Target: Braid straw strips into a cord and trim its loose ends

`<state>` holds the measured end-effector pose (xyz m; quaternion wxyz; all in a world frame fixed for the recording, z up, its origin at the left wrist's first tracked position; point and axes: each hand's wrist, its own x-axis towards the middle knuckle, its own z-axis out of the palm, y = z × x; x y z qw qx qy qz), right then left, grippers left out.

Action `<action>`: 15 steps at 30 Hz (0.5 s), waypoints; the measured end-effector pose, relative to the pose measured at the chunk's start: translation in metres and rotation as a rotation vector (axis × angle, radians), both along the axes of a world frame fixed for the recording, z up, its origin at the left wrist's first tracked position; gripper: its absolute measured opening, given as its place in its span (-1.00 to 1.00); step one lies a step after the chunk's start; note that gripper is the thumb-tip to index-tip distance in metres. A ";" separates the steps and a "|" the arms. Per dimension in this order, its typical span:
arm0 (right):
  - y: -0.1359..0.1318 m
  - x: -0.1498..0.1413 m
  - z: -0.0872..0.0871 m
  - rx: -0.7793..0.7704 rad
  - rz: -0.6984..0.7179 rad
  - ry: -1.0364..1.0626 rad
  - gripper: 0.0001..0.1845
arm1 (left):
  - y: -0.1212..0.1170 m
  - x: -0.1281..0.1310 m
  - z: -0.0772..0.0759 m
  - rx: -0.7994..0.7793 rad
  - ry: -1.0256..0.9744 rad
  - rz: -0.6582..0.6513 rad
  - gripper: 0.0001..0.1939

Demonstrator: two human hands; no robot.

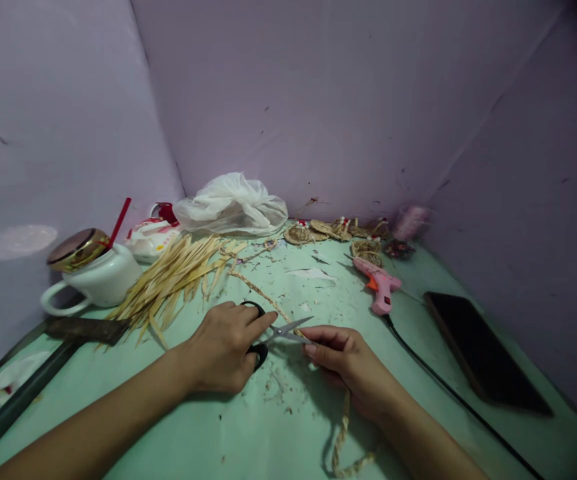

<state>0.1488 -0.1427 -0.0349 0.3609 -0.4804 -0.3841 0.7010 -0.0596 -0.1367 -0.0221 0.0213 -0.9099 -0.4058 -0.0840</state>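
Note:
My left hand [231, 347] grips a pair of scissors [281, 331] by its black handles, and the blades are parted. A braided straw cord [263, 293] runs from the back of the table down to the blades. My right hand [343, 360] pinches that cord close to the blade tips, its fingers closed. From under the right palm the cord's loose end [341, 440] curls toward the front of the table. Whether the blades touch the cord I cannot tell.
Dry straw strips [168, 280] lie at left by a white mug [113, 277] with a gold lid and a hammer [85, 330]. Behind are a white plastic bag [233, 203] and several woven pieces [338, 230]. A pink glue gun [381, 287] and a phone [483, 350] lie at right.

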 end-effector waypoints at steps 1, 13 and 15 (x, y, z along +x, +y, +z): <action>0.000 0.000 0.000 0.002 0.010 0.002 -0.70 | 0.000 0.000 0.001 -0.012 0.013 -0.009 -0.43; 0.001 0.002 0.002 -0.063 0.062 -0.008 -0.74 | 0.002 -0.005 0.008 -0.022 0.067 -0.067 -0.46; 0.001 0.003 0.002 -0.059 0.122 -0.005 -0.75 | 0.002 -0.006 0.008 -0.043 0.061 -0.112 -0.49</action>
